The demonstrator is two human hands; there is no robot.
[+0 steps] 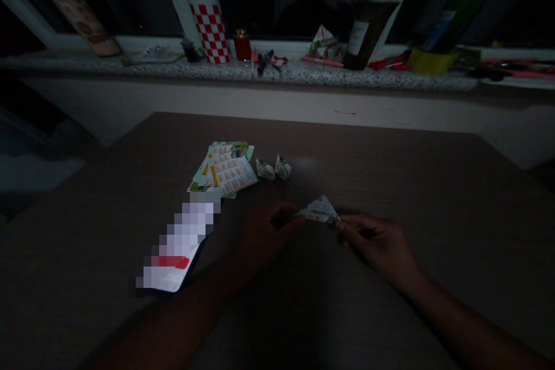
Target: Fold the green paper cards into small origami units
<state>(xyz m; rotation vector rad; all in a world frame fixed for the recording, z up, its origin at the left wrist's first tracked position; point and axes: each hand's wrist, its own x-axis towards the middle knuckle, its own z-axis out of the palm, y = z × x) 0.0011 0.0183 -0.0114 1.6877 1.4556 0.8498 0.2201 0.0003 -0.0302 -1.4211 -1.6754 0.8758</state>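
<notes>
A small piece of printed paper, folded into a triangle with a band along its lower edge, is held up between my two hands over the table. My left hand pinches its left corner, fingers closed. At the right corner, the thumb and fingers of my right hand pinch it too. Beyond my left hand stand two small folded paper pieces, side by side. To their left lies a loose, fanned stack of printed paper sheets.
A lit phone, its screen blurred out, lies left of my left forearm on the brown table. Behind the table, a granite windowsill bears a red-and-white checked bottle, a dark bottle, a red jar and pens.
</notes>
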